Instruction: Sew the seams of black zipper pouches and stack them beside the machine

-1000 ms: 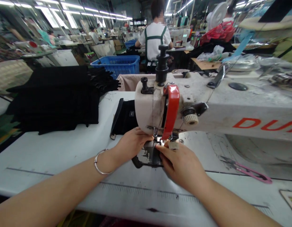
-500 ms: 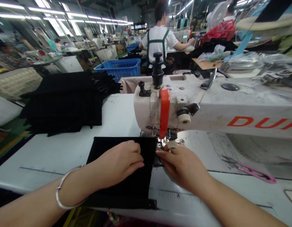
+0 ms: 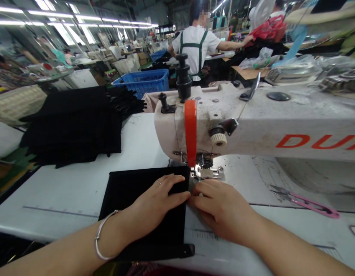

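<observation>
L hand (image 3: 151, 207) on blk fabric (image 3: 130, 187)

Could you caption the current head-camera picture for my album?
Left hand resting on black fabric, right hand by its edge, at a sewing machine; pink-handled snips lie to the right.

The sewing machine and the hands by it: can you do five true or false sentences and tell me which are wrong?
1. The left hand rests on a flat black fabric piece. True.
2. The pink-handled metal snips lie left of that fabric piece. False: they lie to the right of it.
3. A thin silver-coloured bangle is around the left arm. True.
4. The narrow upright guard on the front of the white sewing machine is green. False: it is orange-red.
5. A stack of black fabric sits to the left of the machine. True.
</observation>
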Demonstrator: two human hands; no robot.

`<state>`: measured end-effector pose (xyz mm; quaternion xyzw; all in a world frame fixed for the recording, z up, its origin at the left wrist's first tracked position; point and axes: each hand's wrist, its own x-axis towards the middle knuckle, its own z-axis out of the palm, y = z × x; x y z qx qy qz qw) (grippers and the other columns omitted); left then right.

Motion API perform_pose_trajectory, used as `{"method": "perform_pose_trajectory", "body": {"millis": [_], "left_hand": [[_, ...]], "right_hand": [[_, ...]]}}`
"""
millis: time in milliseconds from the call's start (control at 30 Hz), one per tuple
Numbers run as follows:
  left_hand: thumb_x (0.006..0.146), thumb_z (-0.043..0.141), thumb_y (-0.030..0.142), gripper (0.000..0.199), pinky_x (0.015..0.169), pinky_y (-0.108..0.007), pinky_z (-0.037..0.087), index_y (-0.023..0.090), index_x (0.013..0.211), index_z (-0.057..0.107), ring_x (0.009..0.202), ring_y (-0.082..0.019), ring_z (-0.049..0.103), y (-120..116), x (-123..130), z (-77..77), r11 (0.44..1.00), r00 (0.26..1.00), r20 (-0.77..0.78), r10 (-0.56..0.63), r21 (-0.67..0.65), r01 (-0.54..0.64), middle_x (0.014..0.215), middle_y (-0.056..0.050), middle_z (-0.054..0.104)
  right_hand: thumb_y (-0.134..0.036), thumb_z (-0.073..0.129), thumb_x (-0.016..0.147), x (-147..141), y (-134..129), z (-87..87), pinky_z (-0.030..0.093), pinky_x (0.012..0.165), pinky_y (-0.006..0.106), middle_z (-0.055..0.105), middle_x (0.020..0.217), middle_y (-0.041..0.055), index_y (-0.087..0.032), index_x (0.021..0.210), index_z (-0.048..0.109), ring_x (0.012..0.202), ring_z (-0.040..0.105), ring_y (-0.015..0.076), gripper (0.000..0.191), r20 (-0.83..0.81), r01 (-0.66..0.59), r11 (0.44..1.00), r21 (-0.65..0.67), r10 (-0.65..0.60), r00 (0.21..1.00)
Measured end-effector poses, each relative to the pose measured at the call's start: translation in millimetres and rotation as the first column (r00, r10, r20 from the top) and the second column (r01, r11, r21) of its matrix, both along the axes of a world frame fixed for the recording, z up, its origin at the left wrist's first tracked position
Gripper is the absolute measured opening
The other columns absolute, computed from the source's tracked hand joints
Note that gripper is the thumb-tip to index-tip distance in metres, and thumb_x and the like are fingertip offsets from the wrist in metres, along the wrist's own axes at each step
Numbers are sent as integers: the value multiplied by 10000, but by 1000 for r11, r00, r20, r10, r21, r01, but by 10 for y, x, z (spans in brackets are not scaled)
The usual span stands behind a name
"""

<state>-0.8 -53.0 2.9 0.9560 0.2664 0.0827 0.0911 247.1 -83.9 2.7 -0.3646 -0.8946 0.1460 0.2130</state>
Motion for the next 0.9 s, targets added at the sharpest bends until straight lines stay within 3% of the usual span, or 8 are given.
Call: {"method": "perform_pose_trajectory", "body": {"millis": [167, 267, 467, 567, 733, 900], "left_hand": [[944, 405, 5, 331, 1084, -450, 479, 162, 1184, 569, 1330, -252, 454, 37, 42, 15, 997, 997, 75, -3, 72, -3, 1420, -131, 470], [938, 406, 4, 291, 1065, -435, 505, 134, 1151, 556, 1314, -245, 490, -49, 126, 4, 991, 992, 125, -10, 133, -7, 1389, -143, 522], [870, 438, -24, 366, 1113, -455, 461, 137, 1183, 539, 1376, -263, 433, -224, 260, -7, 992, 997, 37, 63, 106, -66, 1455, -155, 463], [867, 443, -21, 377, 1101, -453, 469, 154, 1185, 548, 1377, -265, 430, -190, 224, 2, 995, 998, 39, 45, 83, -49, 1466, -152, 444], [880, 454, -27, 546, 1055, -482, 499, 231, 1360, 493, 1328, -277, 477, -121, 137, 22, 998, 999, 11, 34, 44, -35, 1450, -137, 440], [936, 431, 22, 413, 1048, -457, 500, 245, 1255, 570, 1291, -260, 485, -153, 109, 63, 999, 998, 67, 7, 39, -10, 1394, -116, 447]], "right_hand": [[-90, 498, 889, -20, -3, 18, 478, 951, 420, 630, 1199, 81, -177, 1199, 625, 1077, 556, 245, 346, -21, 48, 998, -33, -48, 999], [-94, 522, 870, -21, -12, 22, 485, 938, 412, 656, 1141, 79, -192, 1114, 661, 1053, 568, 242, 297, -18, 12, 999, -34, -13, 1000], [-73, 528, 844, -9, -22, 14, 500, 898, 402, 670, 1055, 81, -178, 971, 684, 989, 578, 230, 227, -43, 12, 1000, -29, -13, 999], [-76, 521, 860, 6, -15, 19, 502, 892, 408, 664, 1056, 82, -166, 984, 680, 1003, 573, 233, 221, -38, 2, 999, -38, -4, 999], [-60, 501, 890, 77, 11, 51, 505, 875, 406, 663, 1047, 73, -171, 965, 687, 1000, 589, 228, 230, -32, 17, 999, -43, -18, 999], [-64, 524, 893, 123, 37, 49, 503, 933, 436, 663, 1096, 75, -172, 1157, 649, 1034, 590, 237, 311, -15, 40, 997, -58, -41, 999]]}}
